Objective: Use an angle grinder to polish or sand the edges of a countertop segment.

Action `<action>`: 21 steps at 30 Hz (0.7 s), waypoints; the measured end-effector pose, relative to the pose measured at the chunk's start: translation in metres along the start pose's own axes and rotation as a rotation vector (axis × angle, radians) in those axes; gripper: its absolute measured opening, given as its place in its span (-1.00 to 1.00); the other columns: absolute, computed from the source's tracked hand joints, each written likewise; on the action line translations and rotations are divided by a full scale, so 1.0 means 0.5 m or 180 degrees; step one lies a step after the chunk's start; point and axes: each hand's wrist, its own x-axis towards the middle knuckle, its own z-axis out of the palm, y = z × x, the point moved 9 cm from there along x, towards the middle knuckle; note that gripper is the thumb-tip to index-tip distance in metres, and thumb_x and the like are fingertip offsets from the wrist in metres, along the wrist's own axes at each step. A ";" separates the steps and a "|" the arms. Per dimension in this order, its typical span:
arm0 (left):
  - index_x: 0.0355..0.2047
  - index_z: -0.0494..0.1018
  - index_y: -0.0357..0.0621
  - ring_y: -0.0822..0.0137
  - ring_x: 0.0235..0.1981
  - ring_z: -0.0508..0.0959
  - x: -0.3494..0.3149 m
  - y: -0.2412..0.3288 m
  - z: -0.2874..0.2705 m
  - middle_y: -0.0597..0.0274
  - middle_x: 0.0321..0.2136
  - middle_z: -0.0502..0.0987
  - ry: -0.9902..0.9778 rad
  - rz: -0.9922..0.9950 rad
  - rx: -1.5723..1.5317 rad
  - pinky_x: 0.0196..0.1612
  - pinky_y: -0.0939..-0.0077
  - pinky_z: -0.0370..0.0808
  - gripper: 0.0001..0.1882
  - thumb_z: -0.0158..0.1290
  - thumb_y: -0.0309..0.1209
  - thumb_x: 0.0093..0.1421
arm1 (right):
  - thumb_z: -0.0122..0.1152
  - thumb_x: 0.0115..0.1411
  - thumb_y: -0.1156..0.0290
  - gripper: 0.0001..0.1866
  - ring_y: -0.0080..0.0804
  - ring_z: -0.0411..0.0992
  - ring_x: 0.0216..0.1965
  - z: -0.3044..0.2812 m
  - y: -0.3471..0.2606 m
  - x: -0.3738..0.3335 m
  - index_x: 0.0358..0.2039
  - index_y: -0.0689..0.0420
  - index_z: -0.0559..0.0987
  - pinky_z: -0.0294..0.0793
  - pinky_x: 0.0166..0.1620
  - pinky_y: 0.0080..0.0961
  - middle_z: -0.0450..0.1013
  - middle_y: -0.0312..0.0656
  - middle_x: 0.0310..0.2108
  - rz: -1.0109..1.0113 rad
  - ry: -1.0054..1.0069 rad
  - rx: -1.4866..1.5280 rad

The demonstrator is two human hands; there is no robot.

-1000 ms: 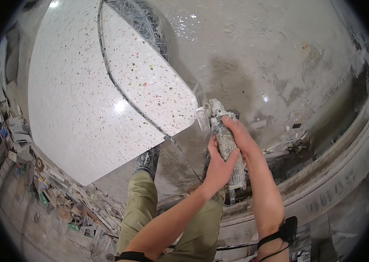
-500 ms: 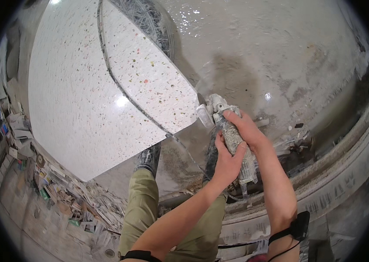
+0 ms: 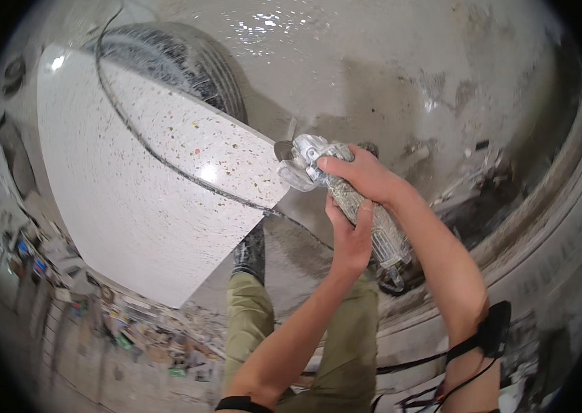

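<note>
My left hand (image 3: pixel 351 246) and right hand (image 3: pixel 368 177) both grasp the dusty grinder (image 3: pixel 346 197), right of the speckled white slab (image 3: pixel 119 220). Its disc (image 3: pixel 282 150) is at the slab's right corner; contact unconfirmed. Work appears underway; how much is finished or left, I cannot tell.

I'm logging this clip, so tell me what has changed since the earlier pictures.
The view has swung: the slab looks turned and more of the tyre shows. In the picture, the grinder has moved left and slants more, its guard overlapping the slab's right edge further. Nothing was grasped or released: the left hand and right hand kept the grinder, and the cable stayed across the slab.
</note>
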 end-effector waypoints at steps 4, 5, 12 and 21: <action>0.31 -0.04 -0.29 0.32 0.11 0.33 -0.017 -0.029 -0.013 0.06 0.14 0.29 0.0011 -0.0106 0.0398 0.18 0.40 0.28 -0.36 -0.02 -0.26 0.40 | 0.37 0.02 -0.08 -0.11 -0.31 0.49 -0.08 -0.008 0.037 -0.018 0.11 0.45 0.38 0.46 0.01 -0.42 0.49 0.05 -0.04 0.0057 0.0210 -0.0085; 0.31 -0.02 -0.27 0.32 0.11 0.33 -0.022 -0.038 -0.018 0.06 0.14 0.29 0.0045 -0.0119 0.0520 0.18 0.40 0.28 -0.37 -0.03 -0.24 0.41 | 0.36 0.01 -0.09 -0.09 -0.29 0.50 -0.06 -0.012 0.038 -0.024 0.12 0.46 0.37 0.45 0.02 -0.41 0.49 0.07 -0.02 0.0017 0.0281 -0.0101; 0.32 -0.02 -0.26 0.29 0.11 0.34 -0.003 -0.010 -0.010 0.03 0.15 0.29 0.0093 0.0082 0.0727 0.16 0.39 0.30 -0.39 -0.08 -0.23 0.42 | 0.37 -0.02 -0.10 -0.06 -0.24 0.51 -0.03 -0.012 0.010 -0.004 0.11 0.49 0.40 0.45 0.02 -0.46 0.51 0.13 -0.05 -0.0253 -0.0069 0.0219; 0.31 -0.01 -0.23 0.31 0.09 0.36 -0.008 -0.041 -0.044 0.03 0.14 0.29 0.0038 -0.0077 0.0772 0.10 0.39 0.37 -0.40 -0.07 -0.21 0.42 | 0.38 -0.03 -0.09 -0.10 -0.21 0.53 -0.08 -0.008 0.021 -0.009 0.06 0.50 0.44 0.48 -0.02 -0.42 0.53 0.14 -0.07 -0.0312 0.0175 -0.0060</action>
